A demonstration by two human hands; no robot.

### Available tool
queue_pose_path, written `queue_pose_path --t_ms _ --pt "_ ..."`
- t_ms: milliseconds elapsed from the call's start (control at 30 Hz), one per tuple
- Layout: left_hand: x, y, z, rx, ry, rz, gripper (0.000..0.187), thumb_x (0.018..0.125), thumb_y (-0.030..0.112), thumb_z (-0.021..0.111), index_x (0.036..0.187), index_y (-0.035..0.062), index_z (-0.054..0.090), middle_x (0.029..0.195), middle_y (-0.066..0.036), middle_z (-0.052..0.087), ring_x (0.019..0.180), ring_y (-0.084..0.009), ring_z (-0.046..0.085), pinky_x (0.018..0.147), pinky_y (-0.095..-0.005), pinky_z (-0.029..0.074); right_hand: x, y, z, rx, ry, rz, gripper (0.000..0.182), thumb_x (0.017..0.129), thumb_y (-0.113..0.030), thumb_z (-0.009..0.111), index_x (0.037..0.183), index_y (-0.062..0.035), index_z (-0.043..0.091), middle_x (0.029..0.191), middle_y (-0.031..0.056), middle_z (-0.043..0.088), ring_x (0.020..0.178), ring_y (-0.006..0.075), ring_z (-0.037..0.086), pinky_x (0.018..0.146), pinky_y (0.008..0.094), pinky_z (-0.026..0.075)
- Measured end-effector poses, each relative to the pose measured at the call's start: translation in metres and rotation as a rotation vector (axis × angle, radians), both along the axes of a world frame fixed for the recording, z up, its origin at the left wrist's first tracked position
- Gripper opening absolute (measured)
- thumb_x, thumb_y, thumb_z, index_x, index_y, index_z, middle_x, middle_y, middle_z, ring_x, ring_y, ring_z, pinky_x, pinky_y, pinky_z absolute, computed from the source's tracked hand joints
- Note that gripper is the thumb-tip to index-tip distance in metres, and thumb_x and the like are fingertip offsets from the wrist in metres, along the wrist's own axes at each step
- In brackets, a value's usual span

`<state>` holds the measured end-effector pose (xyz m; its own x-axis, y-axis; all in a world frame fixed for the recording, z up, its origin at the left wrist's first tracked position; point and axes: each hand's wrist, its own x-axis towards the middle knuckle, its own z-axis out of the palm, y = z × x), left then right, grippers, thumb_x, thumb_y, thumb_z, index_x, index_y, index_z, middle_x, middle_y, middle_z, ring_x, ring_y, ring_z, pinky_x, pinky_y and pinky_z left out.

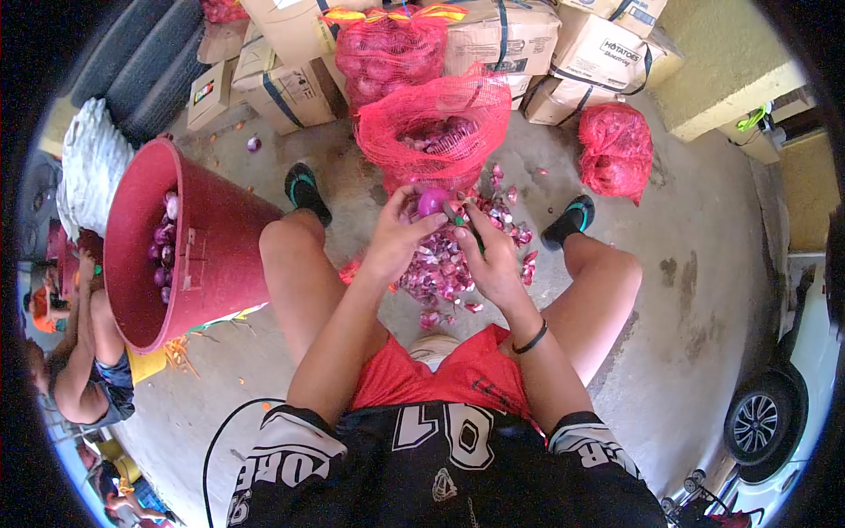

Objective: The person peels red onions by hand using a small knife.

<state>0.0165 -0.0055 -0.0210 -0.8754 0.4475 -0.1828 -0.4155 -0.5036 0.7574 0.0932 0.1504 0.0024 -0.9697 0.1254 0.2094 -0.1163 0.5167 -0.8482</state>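
Observation:
A peeled red onion [431, 202] is in my left hand [396, 236], its fingers curled round it. My right hand [493, 260] grips a small knife [457, 216] with some green on its handle, the tip close to the onion's right side. Below both hands, onion skins [436, 268] lie heaped on the floor between my legs. Just beyond stands an open red mesh bag [378, 145] with purple onions or skins inside. To my left, a large red tub [224, 255] leans with its mouth toward the left, and several peeled onions [165, 242] show inside.
Cardboard boxes [502, 40] and a full mesh bag of onions [387, 62] stand at the back. Another red mesh bag [616, 154] sits right of my foot. Tires [145, 66] lean at back left. People [84, 370] work at far left; a car wheel [755, 429] shows at right.

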Motion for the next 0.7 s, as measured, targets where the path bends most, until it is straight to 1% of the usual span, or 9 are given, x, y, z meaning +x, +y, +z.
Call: queue_pose_path --t_ms 67,133,233,333,433,533,633,667,700 --pt "0.000 0.001 -0.001 -0.032 0.040 0.000 0.047 0.081 -0.005 0.070 0.122 0.0020 0.048 0.115 -0.008 0.059 0.106 -0.0184 0.059 0.095 -0.0335 0.049 -0.002 -0.002 0.002 0.002 0.017 0.003 0.046 0.094 -0.018 0.059 0.133 0.0025 0.048 0.105 0.0291 0.063 0.097 0.0403 0.065 0.084 0.0414 0.050" --pt "0.000 0.001 -0.004 -0.001 0.025 -0.005 0.046 0.081 -0.004 0.071 0.121 0.0027 0.049 0.114 -0.008 0.059 0.105 -0.0182 0.059 0.094 -0.0328 0.049 -0.002 -0.003 0.004 -0.008 0.041 0.002 0.045 0.094 -0.018 0.059 0.132 0.0033 0.049 0.106 0.0292 0.063 0.099 0.0403 0.065 0.085 0.0411 0.050" --pt "0.000 -0.002 -0.002 -0.027 -0.039 -0.026 0.046 0.080 -0.003 0.072 0.119 0.0035 0.050 0.113 -0.007 0.059 0.104 -0.0181 0.060 0.093 -0.0321 0.050 -0.001 0.006 -0.011 -0.064 -0.020 0.016 0.044 0.094 -0.017 0.059 0.131 0.0044 0.049 0.109 0.0287 0.063 0.102 0.0397 0.064 0.087 0.0405 0.050" --pt "-0.004 -0.002 -0.001 -0.045 -0.034 -0.067 0.045 0.080 -0.002 0.073 0.119 0.0037 0.050 0.113 -0.008 0.060 0.103 -0.0184 0.060 0.091 -0.0319 0.050 0.002 0.007 -0.016 -0.005 0.069 -0.007 0.043 0.094 -0.017 0.059 0.130 0.0036 0.050 0.112 0.0272 0.063 0.103 0.0384 0.064 0.088 0.0395 0.050" --pt "0.001 -0.001 -0.001 -0.018 -0.022 -0.074 0.046 0.080 -0.001 0.073 0.119 0.0036 0.050 0.114 -0.008 0.060 0.104 -0.0190 0.061 0.090 -0.0319 0.051 0.002 0.011 -0.019 -0.026 -0.020 0.062 0.042 0.096 -0.016 0.054 0.133 0.0028 0.049 0.125 0.0241 0.059 0.117 0.0328 0.059 0.098 0.0354 0.044" --pt "0.001 -0.004 0.002 -0.024 -0.028 -0.049 0.045 0.080 -0.002 0.073 0.119 0.0036 0.050 0.114 -0.009 0.060 0.105 -0.0198 0.060 0.089 -0.0328 0.052 0.004 0.020 -0.041 -0.151 -0.139 -0.049 0.041 0.097 -0.017 0.054 0.133 0.0027 0.049 0.127 0.0233 0.059 0.119 0.0302 0.058 0.099 0.0340 0.043" --pt "-0.002 -0.008 0.008 -0.004 -0.016 -0.021 0.044 0.081 -0.003 0.071 0.119 0.0035 0.050 0.113 -0.009 0.060 0.106 -0.0203 0.060 0.089 -0.0340 0.052 0.003 0.026 -0.044 -0.007 -0.112 -0.004 0.041 0.097 -0.019 0.055 0.132 0.0028 0.050 0.128 0.0224 0.059 0.119 0.0286 0.059 0.100 0.0330 0.042" --pt "-0.002 -0.011 0.012 0.009 -0.010 -0.007 0.043 0.081 -0.004 0.070 0.119 0.0035 0.050 0.113 -0.009 0.060 0.106 -0.0205 0.060 0.090 -0.0344 0.053 0.003 0.026 -0.043 -0.021 -0.116 0.010 0.041 0.097 -0.019 0.055 0.132 0.0004 0.051 0.127 0.0228 0.059 0.119 0.0311 0.058 0.100 0.0345 0.043" --pt "-0.005 -0.017 0.014 -0.041 0.021 0.042 0.042 0.081 -0.003 0.069 0.119 0.0036 0.050 0.113 -0.009 0.060 0.106 -0.0208 0.060 0.090 -0.0347 0.053 0.003 0.028 -0.044 0.046 -0.163 0.062 0.041 0.096 -0.018 0.056 0.133 -0.0007 0.051 0.126 0.0230 0.059 0.117 0.0326 0.058 0.099 0.0360 0.044"
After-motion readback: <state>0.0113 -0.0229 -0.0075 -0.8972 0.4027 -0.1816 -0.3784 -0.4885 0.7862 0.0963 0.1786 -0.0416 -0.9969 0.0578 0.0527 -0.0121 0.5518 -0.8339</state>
